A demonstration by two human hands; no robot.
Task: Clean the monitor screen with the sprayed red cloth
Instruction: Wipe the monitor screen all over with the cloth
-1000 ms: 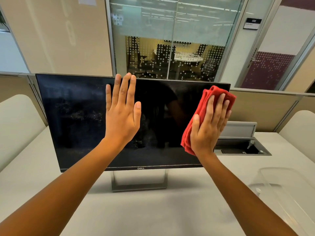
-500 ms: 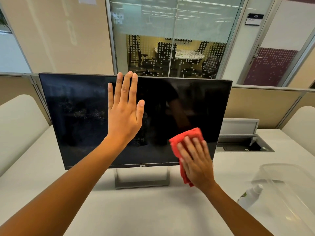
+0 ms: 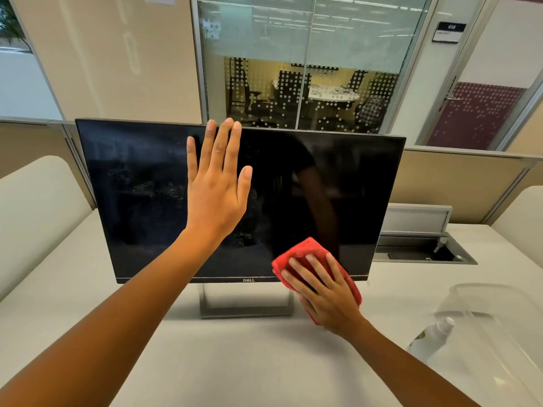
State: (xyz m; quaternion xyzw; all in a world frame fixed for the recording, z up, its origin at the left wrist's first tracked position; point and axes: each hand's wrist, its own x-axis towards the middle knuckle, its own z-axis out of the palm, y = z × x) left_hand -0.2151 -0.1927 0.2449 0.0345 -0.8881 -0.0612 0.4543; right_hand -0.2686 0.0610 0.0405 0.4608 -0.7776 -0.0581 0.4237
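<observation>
A black monitor (image 3: 141, 201) stands on a white desk, its screen dark with dusty smears on the left half. My left hand (image 3: 216, 189) lies flat against the screen near its middle, fingers straight and reaching the top edge. My right hand (image 3: 326, 298) presses a folded red cloth (image 3: 305, 251) against the screen's lower right part, over the bottom bezel. The cloth shows above and beside my fingers; the rest is hidden under the hand.
A clear plastic bin (image 3: 499, 333) sits at the desk's right edge with a white spray bottle (image 3: 432, 336) seen through it. An open cable hatch (image 3: 423, 248) lies behind the monitor's right side. The monitor's metal stand (image 3: 246, 309) rests mid-desk. Partitions surround the desk.
My right hand has swept the cloth down from the screen's top right corner to the bottom bezel and slightly left. The left hand has stayed flat on the screen.
</observation>
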